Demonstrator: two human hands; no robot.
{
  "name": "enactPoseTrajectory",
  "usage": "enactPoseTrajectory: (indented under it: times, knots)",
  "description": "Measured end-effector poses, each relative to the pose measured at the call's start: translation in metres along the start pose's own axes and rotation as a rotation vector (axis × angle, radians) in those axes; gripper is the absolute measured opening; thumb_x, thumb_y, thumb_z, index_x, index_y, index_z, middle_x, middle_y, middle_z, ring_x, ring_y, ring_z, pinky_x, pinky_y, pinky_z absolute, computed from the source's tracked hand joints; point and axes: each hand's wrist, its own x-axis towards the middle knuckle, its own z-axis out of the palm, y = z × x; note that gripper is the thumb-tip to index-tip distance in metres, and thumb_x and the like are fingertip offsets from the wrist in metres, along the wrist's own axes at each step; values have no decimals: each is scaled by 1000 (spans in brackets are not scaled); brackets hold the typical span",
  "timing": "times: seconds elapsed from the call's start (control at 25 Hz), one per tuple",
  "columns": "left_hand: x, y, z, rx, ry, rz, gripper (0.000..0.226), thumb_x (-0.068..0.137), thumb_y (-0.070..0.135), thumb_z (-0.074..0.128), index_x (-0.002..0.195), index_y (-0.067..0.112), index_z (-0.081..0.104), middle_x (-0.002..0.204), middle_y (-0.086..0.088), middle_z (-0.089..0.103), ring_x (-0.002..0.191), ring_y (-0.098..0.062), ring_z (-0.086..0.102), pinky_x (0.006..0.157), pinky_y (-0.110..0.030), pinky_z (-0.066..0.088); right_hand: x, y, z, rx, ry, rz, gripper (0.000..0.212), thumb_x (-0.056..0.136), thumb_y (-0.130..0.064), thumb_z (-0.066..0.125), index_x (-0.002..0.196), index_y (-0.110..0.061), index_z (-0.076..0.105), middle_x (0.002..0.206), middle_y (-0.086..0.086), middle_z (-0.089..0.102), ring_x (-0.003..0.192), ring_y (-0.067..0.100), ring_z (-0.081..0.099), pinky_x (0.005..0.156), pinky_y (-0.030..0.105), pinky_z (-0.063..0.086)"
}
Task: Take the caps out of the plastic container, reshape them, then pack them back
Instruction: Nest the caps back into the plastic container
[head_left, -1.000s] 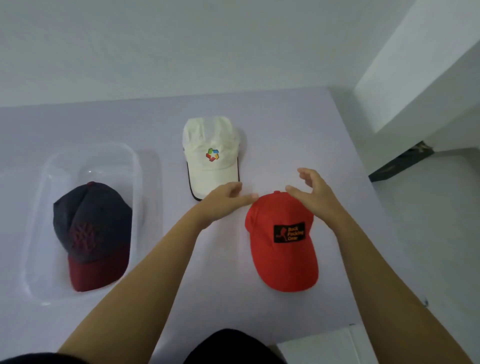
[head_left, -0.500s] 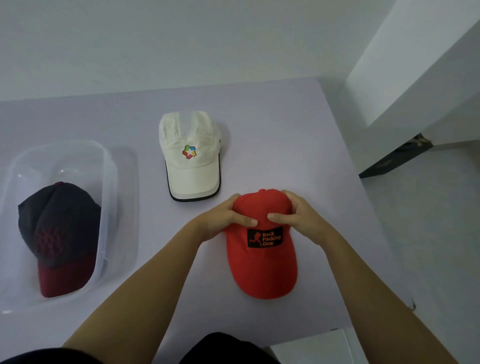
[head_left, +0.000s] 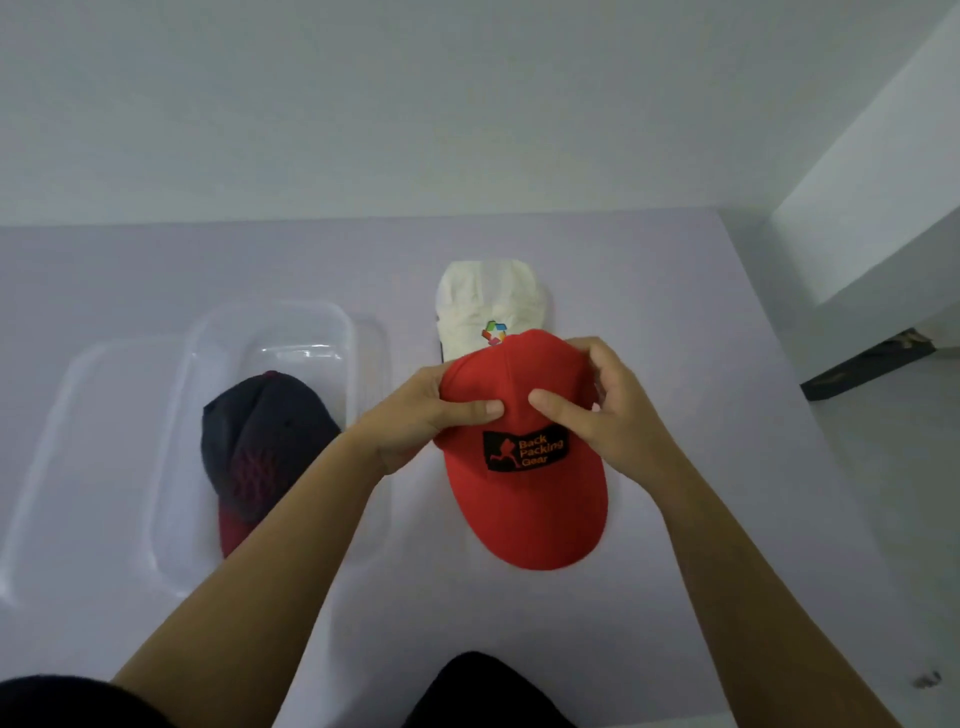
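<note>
One readable label

On the red fabric cap (head_left: 524, 499) I read "Back Packing Gear" in orange on its black rectangular front patch (head_left: 523, 450); nothing else legible.

Soft, even, cool-tinted light, faint shadows beside the white cap (head_left: 485, 306) and under the red cap (head_left: 524, 467), small glare on the container (head_left: 311, 353), wide-angle bending at edges, slight overall softness

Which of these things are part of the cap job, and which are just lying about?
Part of the job:
red cap, held by left hand and right hand
white cap
dark cap in the clear container

Just lying about:
dark object on the floor
</note>
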Motion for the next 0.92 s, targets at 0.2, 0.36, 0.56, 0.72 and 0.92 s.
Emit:
enactPoseTrajectory:
  times: [0.2, 0.36, 0.56, 0.72, 0.92]
  knots:
    - [-75, 46, -111, -18, 267, 231, 42, 71, 2, 73, 110, 15, 65, 97, 0, 75, 92, -15, 70, 79, -25, 56, 19, -28, 111, 163, 335, -41, 25, 95, -38, 43, 117, -26, 46, 116, -13, 54, 109, -4, 52, 92, 11, 41]
    - [-115, 79, -198, 47, 420, 343, 45, 73, 7, 71, 116, 15, 63, 103, 1, 74, 101, -18, 68, 86, -29, 55, 24, -8, 209, -40, 288, 30, 35, 90, -34, 51, 119, -13, 48, 113, -6, 52, 103, -1, 51, 96, 15, 40]
    - [-119, 86, -229, 109, 481, 416, 39, 78, 3, 70, 114, 18, 64, 102, 1, 74, 101, -20, 69, 86, -32, 55, 50, 2, 243, -338, -144, 78, 82, 78, -31, 73, 142, -12, 26, 141, -1, 30, 133, 14, 31, 105, 19, 28]
    - [-110, 89, -258, 117, 496, 459, 41, 79, 2, 71, 116, 17, 62, 103, 2, 73, 98, -16, 70, 83, -28, 56, 98, -3, 250, -177, -297, 461, 102, 72, -35, 79, 147, -24, 11, 153, 4, 24, 138, 24, 32, 108, 37, 33]
    - [-100, 85, -296, 127, 465, 457, 43, 77, 4, 73, 117, 16, 61, 106, -1, 72, 100, -19, 69, 88, -33, 55, 123, -18, 264, -369, -504, 460, 77, 66, -28, 83, 132, -18, 44, 128, 0, 58, 113, 19, 57, 100, 42, 47]
